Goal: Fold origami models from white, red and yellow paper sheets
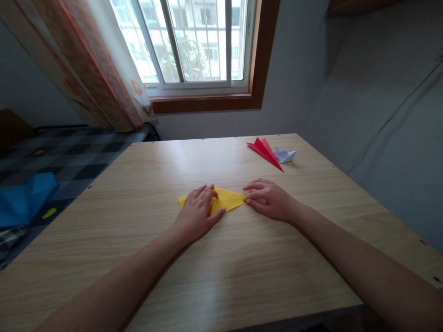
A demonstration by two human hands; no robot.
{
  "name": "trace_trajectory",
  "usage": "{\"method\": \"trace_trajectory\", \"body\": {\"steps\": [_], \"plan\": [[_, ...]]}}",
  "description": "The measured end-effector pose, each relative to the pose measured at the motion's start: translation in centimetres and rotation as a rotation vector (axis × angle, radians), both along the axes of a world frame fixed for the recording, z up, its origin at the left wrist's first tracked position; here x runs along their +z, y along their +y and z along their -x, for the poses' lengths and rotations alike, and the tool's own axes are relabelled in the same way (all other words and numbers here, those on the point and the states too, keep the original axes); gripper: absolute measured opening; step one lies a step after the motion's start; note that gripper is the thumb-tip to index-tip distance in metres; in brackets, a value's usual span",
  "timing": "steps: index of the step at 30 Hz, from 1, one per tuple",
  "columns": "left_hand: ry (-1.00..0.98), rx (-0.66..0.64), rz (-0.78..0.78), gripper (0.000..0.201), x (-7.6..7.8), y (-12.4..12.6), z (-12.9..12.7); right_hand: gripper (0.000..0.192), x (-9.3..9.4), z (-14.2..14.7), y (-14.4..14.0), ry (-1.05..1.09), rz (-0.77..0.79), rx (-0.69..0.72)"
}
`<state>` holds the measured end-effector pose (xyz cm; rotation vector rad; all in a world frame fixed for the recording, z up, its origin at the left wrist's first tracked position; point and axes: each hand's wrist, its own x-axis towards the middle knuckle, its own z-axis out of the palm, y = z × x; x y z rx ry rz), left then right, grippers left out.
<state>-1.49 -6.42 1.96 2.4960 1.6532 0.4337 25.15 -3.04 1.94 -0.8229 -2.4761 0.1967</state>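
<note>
A folded piece of yellow paper (228, 199) lies on the wooden table, narrowing to a point on the right. Resting on its left part is my left hand (199, 207), palm down with the fingers spread; it hides some of the folds. My right hand (268, 198) is at the paper's pointed right end. Its fingers are apart, and a fingertip touches that tip.
Farther back on the table (180, 161) are a red paper plane (265, 152) and a white paper boat (285, 155). Blue folded paper (29, 198) lies on the checked cloth (76, 159) at left. A window (194, 46) and a curtain (100, 69) are behind.
</note>
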Motion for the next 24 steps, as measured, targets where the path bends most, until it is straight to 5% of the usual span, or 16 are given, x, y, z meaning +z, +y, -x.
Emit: {"method": "trace_trajectory", "body": {"steps": [13,24], "plan": [[0.065,-0.012,-0.037,0.040,-0.3,-0.1,0.0,0.017,-0.1,0.5,0.2,-0.001,0.063,-0.338],[0.063,-0.040,-0.105,0.038,-0.1,-0.2,0.1,0.018,-0.9,1.2,0.3,0.137,0.165,-0.318]]}}
